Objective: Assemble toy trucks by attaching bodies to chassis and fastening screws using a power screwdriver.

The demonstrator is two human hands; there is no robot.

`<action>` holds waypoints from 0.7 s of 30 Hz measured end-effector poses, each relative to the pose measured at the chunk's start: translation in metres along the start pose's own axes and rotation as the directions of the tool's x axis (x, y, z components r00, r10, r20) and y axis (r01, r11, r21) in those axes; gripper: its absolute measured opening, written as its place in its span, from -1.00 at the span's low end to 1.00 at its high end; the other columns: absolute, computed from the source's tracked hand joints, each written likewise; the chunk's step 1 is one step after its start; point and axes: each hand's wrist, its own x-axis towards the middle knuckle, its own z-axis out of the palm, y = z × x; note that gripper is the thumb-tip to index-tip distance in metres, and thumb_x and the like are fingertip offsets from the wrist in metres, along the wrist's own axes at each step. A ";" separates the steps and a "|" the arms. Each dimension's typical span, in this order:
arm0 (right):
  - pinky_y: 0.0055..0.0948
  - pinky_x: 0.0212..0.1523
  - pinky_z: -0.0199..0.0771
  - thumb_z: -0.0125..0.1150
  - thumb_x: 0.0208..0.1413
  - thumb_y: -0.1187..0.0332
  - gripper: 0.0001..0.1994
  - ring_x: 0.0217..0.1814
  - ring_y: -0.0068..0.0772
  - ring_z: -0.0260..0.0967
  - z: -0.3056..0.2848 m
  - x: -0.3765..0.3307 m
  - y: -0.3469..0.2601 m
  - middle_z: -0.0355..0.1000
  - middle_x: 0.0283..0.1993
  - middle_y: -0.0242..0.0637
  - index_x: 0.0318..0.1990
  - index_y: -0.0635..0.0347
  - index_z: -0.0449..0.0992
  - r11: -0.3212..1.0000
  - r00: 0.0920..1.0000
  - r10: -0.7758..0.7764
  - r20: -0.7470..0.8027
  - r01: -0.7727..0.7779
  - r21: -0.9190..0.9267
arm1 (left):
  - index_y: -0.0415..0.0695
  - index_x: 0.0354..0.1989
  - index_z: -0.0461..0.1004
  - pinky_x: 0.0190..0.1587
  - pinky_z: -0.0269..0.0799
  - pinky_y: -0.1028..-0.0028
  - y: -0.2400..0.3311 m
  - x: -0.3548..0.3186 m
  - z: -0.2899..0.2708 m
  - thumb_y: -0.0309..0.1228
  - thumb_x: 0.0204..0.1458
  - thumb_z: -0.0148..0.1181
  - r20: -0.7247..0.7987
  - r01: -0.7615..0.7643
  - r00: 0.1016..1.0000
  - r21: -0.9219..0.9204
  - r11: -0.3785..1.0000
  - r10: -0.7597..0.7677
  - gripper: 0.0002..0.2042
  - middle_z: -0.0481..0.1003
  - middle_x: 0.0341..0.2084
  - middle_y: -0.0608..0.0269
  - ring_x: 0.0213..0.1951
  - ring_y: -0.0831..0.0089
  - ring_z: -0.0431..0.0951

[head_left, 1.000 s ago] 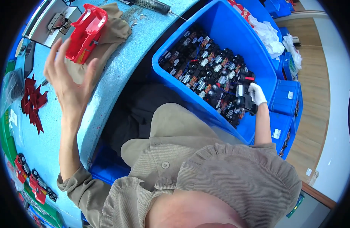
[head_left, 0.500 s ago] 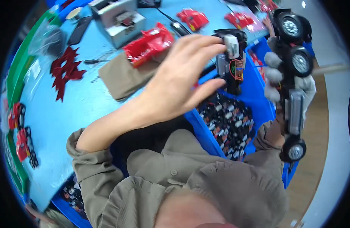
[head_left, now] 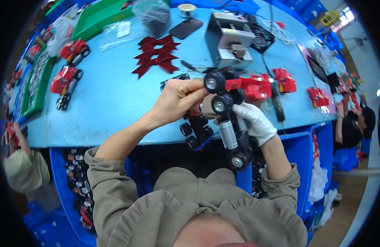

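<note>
My right hand (head_left: pixel 254 121), in a white glove, grips a toy truck chassis (head_left: pixel 241 133) with black wheels and a silver cylinder along its side. It is held tilted above the table's near edge. My bare left hand (head_left: pixel 179 99) is closed, thumb and fingers pinched at the upper wheels of this chassis. Below and partly behind my left hand is a second black wheeled chassis (head_left: pixel 196 129); whether that hand also holds it, I cannot tell. A red toy truck body (head_left: pixel 258 86) shows just behind the upper wheels.
On the blue table (head_left: pixel 111 111) are dark red zigzag pieces (head_left: pixel 157 55), a phone (head_left: pixel 186 28), a grey metal machine (head_left: pixel 229 39) and a black corded tool (head_left: pixel 277 103). Red toy trucks (head_left: pixel 65 80) stand left. Blue bins (head_left: pixel 60 177) flank my lap. Other people work at both sides.
My view has swung right to left, taking in more table. My left hand has closed from a spread reach. The chassis in my right hand has come in front of me, beside the left hand.
</note>
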 end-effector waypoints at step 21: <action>-0.35 -0.12 0.43 0.04 0.09 0.16 -0.51 -0.05 -0.26 0.30 -0.017 0.029 0.064 0.30 0.00 -0.12 0.12 0.21 0.22 0.923 0.912 -0.342 -0.227 0.372 0.102 | -0.22 -0.15 0.43 -0.26 0.39 0.39 0.006 -0.012 -0.002 -0.42 0.05 0.03 0.311 0.235 0.911 0.144 0.961 -0.270 -0.78 0.47 -0.37 0.08 -0.31 0.26 0.46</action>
